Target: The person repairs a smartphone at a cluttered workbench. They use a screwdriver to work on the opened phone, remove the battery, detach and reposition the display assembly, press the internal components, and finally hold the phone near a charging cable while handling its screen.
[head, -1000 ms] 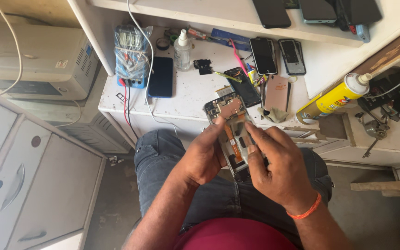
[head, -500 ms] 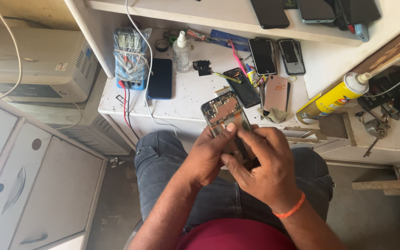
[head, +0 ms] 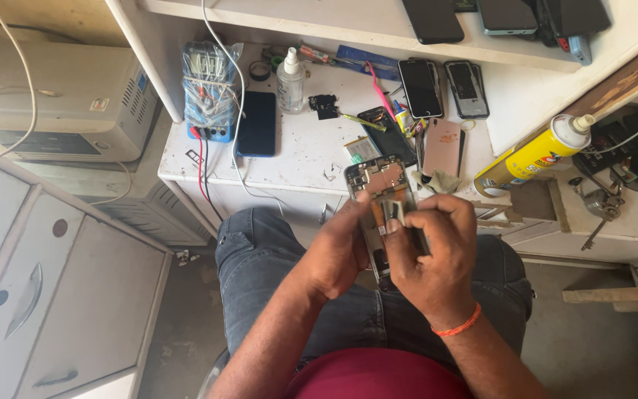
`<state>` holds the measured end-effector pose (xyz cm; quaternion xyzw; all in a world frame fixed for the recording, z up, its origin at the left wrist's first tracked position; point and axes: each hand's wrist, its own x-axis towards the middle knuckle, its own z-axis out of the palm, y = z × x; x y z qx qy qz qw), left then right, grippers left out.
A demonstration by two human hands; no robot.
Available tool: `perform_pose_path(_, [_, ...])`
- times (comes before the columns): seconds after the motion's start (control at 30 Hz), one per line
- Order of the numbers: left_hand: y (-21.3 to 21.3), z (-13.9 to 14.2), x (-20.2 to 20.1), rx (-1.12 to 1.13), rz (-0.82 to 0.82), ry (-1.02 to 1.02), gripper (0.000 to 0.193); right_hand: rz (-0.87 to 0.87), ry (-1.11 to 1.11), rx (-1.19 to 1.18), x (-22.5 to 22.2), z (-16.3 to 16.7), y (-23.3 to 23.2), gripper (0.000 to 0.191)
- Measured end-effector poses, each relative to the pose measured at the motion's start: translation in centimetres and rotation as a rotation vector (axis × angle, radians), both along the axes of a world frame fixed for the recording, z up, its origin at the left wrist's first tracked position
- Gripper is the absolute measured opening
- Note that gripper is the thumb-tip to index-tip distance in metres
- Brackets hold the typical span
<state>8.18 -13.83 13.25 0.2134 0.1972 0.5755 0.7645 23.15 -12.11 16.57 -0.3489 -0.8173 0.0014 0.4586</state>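
With the left hand (head: 341, 247) clamped on the opened phone (head: 385, 199) above the bench (head: 304, 151), the right hand (head: 433, 255), fingertips pinched together inside it, should work gently and steadily.

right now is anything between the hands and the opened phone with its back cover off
Nothing visible. The left hand grips the opened phone with its back cover off along its left edge, and the right hand rests its fingertips directly on the exposed insides.
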Motion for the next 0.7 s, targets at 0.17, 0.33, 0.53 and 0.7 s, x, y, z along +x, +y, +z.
perform_pose_path(0.17, [-0.1,0.2,-0.4,0.163,-0.016,0.139,0.075,0.083,0.204,-0.276,0.2,-0.6,0.9,0.046])
perform_pose_path(0.33, [-0.8,0.4,-1.1,0.217,-0.043,0.354,0.078,0.406,0.436,-0.796,2.1,-0.4,1.8,0.091])
perform_pose_path(0.53, [-0.4,1.0,0.6,0.065,0.096,0.236,0.066,0.408,0.893,-0.778,1.6,-1.6,2.1,0.082])
perform_pose_path(0.7, [-0.2,0.7,2.2,-0.108,0.119,0.254,0.044,0.319,1.093,-0.687,1.1,-1.8,2.0,0.077])
